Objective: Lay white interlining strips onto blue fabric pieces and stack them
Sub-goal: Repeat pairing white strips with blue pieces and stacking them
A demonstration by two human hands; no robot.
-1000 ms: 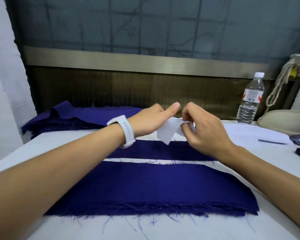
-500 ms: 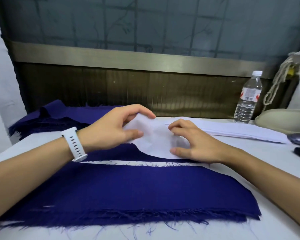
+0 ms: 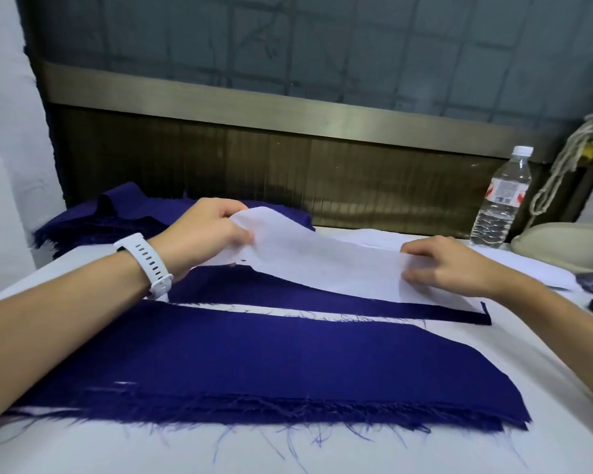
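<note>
The wide fabric piece (image 3: 271, 371) lies nearest the front of the surface (image 3: 322, 449), and just behind it, across a thin gap, lies the narrow fabric piece (image 3: 322, 297). Along the far side of the narrow fabric piece stretches the interlining strip (image 3: 322, 261), its left end lifted in the left hand (image 3: 202, 230) and its right end held low by the right hand (image 3: 449, 265). Farther back, a fabric pile (image 3: 117, 217) sits at the left, a stack of strips (image 3: 374, 239) lies behind the hands, and a bottle (image 3: 500, 200) stands upright at the right.
</note>
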